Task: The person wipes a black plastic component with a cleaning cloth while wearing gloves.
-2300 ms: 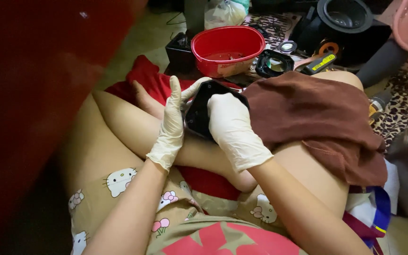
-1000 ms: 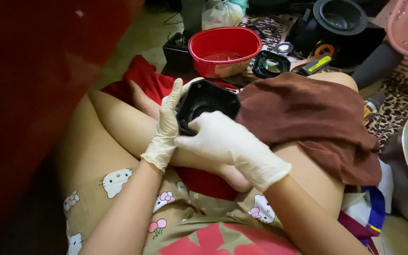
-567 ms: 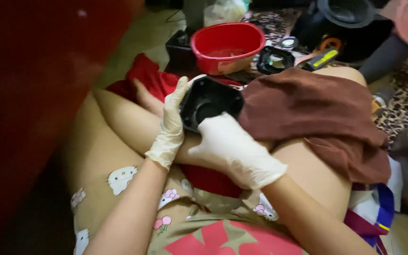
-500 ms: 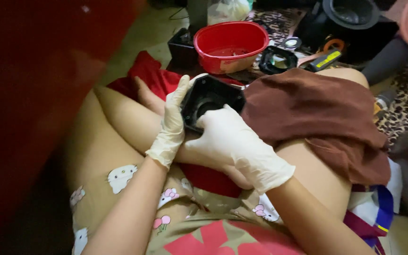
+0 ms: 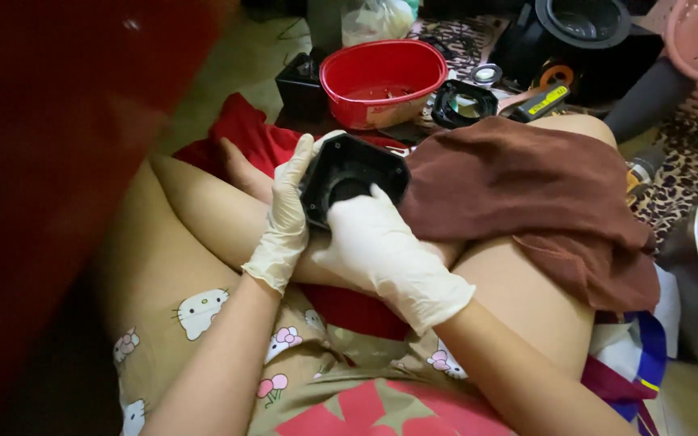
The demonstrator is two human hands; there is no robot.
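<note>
Both gloved hands on black housing point(image 5: 349, 173), held over lap. Left hand point(image 5: 284, 218) cupping left edge; right hand point(image 5: 381, 246) clasping lower edge, thumb inside cavity. Handling seemingly midway. Brown cloth point(image 5: 527, 194) on knee, red bowl point(image 5: 381, 81) beyond.

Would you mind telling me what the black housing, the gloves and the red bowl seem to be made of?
Black housing: likely moulded plastic, matt, with crisp angular edges. Gloves on the left hand and right hand: thin white latex or similar, wrinkled and skin-tight. Red bowl: probably plastic, glossy with a smooth rolled rim.
</note>
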